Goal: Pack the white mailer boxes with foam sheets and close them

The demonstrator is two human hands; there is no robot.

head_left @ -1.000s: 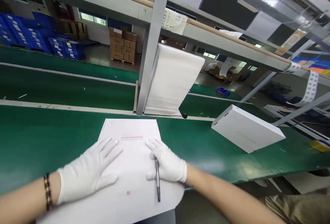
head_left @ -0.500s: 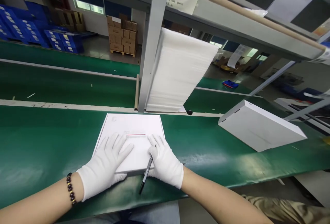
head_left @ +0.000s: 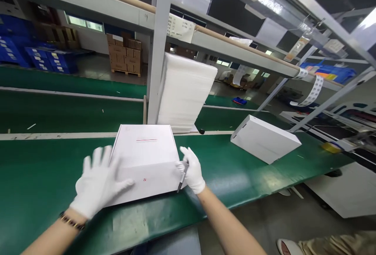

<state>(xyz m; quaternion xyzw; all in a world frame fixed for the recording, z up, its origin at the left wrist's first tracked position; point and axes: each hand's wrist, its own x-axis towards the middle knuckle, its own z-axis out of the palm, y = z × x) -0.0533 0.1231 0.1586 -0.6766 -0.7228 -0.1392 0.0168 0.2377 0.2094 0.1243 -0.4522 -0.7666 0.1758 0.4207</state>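
A flat white box [head_left: 145, 157] lies on the green conveyor belt [head_left: 44, 169] in front of me, with a thin red line on its lid and a small red mark on its near side. My left hand [head_left: 98, 180], in a white glove, is spread with fingers apart at the box's left near corner. My right hand [head_left: 192, 170], also gloved, rests against the box's right near corner and grips a dark pen [head_left: 182, 177] that points down.
A second white box [head_left: 264, 139] lies tilted on the belt to the right. A tall stack of white foam sheets [head_left: 183, 90] leans behind a grey frame post [head_left: 157, 51]. Blue crates and cardboard cartons stand far behind. The floor drops off at right.
The box has slid away from me onto the belt, and its near side with the red mark now shows. My left hand lifted and spread; my right moved to the box's right corner.
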